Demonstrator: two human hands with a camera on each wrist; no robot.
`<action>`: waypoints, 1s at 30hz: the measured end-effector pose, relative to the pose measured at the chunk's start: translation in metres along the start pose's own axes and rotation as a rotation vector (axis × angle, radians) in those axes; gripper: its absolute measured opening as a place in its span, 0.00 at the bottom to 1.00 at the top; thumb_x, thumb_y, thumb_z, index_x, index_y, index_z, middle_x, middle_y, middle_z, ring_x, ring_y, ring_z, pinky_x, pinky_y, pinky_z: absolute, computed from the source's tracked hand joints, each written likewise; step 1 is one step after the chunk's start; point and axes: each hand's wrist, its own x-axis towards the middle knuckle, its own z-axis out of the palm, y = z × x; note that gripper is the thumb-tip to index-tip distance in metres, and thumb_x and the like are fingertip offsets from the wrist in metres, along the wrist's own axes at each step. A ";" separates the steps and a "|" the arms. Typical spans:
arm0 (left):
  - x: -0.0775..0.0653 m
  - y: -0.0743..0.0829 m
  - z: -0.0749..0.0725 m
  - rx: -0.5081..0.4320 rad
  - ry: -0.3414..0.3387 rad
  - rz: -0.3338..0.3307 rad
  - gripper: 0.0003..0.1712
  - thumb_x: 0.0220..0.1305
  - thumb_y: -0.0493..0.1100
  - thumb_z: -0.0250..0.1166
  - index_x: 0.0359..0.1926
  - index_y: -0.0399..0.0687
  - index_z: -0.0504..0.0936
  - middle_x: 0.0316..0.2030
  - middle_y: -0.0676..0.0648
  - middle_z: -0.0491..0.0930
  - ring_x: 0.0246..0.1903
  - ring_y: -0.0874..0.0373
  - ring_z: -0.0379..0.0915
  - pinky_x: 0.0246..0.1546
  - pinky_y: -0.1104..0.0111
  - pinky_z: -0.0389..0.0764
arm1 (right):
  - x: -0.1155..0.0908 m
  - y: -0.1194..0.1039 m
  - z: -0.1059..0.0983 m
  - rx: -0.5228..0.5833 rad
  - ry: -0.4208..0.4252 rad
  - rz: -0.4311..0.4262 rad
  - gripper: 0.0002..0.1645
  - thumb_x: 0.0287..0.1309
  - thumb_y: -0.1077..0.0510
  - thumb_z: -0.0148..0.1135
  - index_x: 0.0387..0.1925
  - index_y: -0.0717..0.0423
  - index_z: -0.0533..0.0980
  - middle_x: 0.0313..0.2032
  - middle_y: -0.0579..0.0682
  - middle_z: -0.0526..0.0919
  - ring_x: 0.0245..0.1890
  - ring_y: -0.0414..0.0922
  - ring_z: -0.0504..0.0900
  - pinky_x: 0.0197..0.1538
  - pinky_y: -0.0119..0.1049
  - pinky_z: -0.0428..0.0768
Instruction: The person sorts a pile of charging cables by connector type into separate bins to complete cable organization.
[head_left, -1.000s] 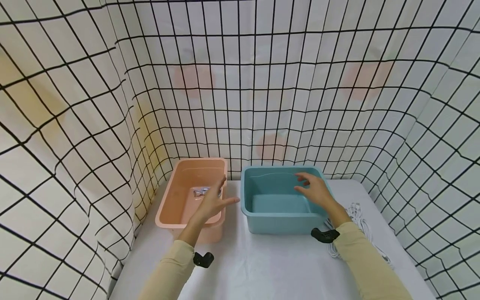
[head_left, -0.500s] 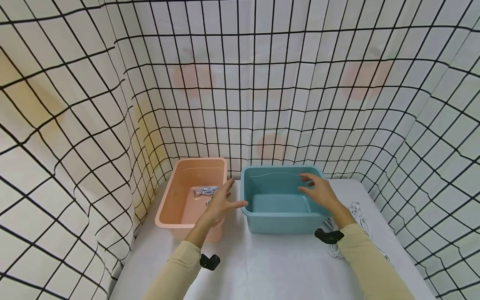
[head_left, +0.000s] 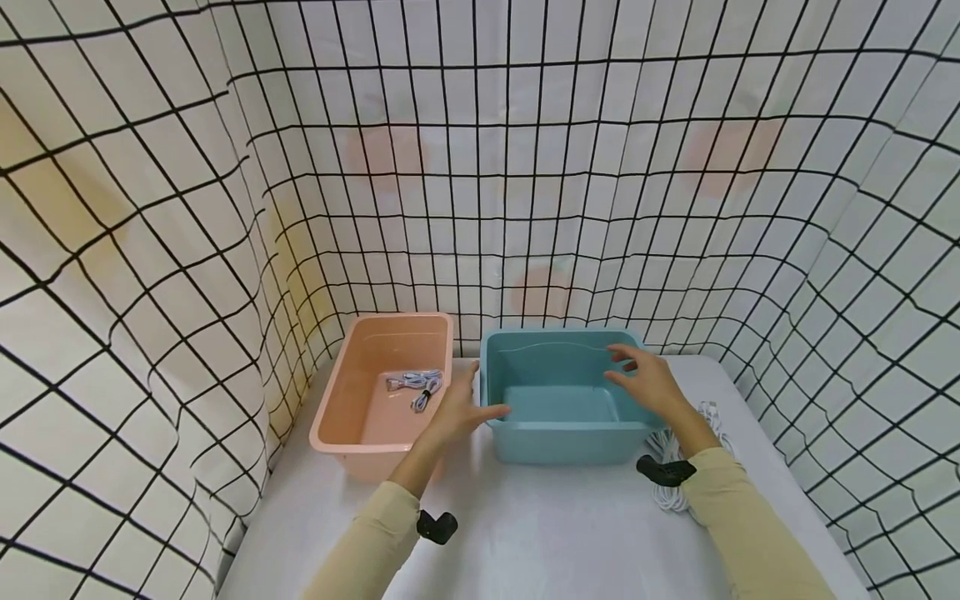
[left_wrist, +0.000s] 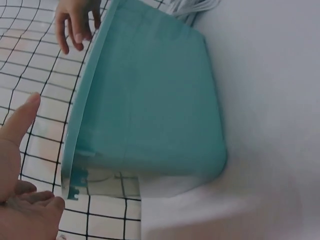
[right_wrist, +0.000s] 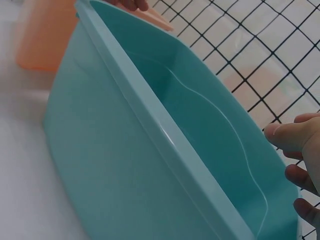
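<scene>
A teal plastic bin stands on the table, with nothing visible inside it. My left hand is spread at its left rim, the thumb reaching over the front left corner. In the left wrist view that hand holds nothing, and whether it touches the rim I cannot tell. My right hand hovers at the bin's right side, fingers loosely bent and apart. Nothing is in the right hand in the right wrist view either. Left of the teal bin, an orange bin contains bundled cables, one with a black tie.
White coiled cables lie on the table right of the teal bin, partly behind my right forearm. A black wire grid over white sheeting encloses the table at the back and both sides.
My left hand has moved right, from over the orange bin to the teal bin's left rim, uncovering the cables. My right hand has shifted slightly right.
</scene>
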 end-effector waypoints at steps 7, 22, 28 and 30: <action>0.000 -0.002 0.020 0.040 0.036 -0.026 0.58 0.54 0.49 0.83 0.78 0.40 0.59 0.69 0.39 0.69 0.68 0.39 0.66 0.66 0.45 0.69 | -0.002 0.001 -0.005 -0.006 -0.002 0.006 0.33 0.69 0.56 0.69 0.70 0.60 0.71 0.59 0.64 0.80 0.55 0.64 0.80 0.50 0.59 0.82; -0.013 -0.018 0.034 -0.003 0.084 -0.081 0.67 0.53 0.51 0.83 0.81 0.37 0.48 0.76 0.35 0.59 0.73 0.39 0.59 0.69 0.45 0.65 | -0.012 0.007 -0.019 -0.014 0.020 0.019 0.34 0.69 0.56 0.68 0.72 0.59 0.70 0.59 0.65 0.79 0.56 0.66 0.79 0.50 0.61 0.81; -0.014 -0.020 0.035 -0.003 0.081 -0.087 0.69 0.53 0.53 0.83 0.82 0.38 0.47 0.77 0.36 0.58 0.73 0.39 0.58 0.70 0.46 0.64 | -0.022 0.014 -0.027 -0.016 0.044 0.023 0.34 0.69 0.56 0.69 0.71 0.61 0.70 0.58 0.66 0.79 0.54 0.65 0.80 0.48 0.61 0.82; -0.013 -0.020 0.036 0.001 0.076 -0.087 0.69 0.53 0.53 0.83 0.82 0.38 0.46 0.77 0.36 0.57 0.74 0.40 0.57 0.70 0.46 0.64 | -0.025 0.017 -0.030 -0.021 0.060 0.024 0.34 0.69 0.56 0.69 0.71 0.61 0.70 0.57 0.66 0.80 0.53 0.65 0.80 0.47 0.60 0.82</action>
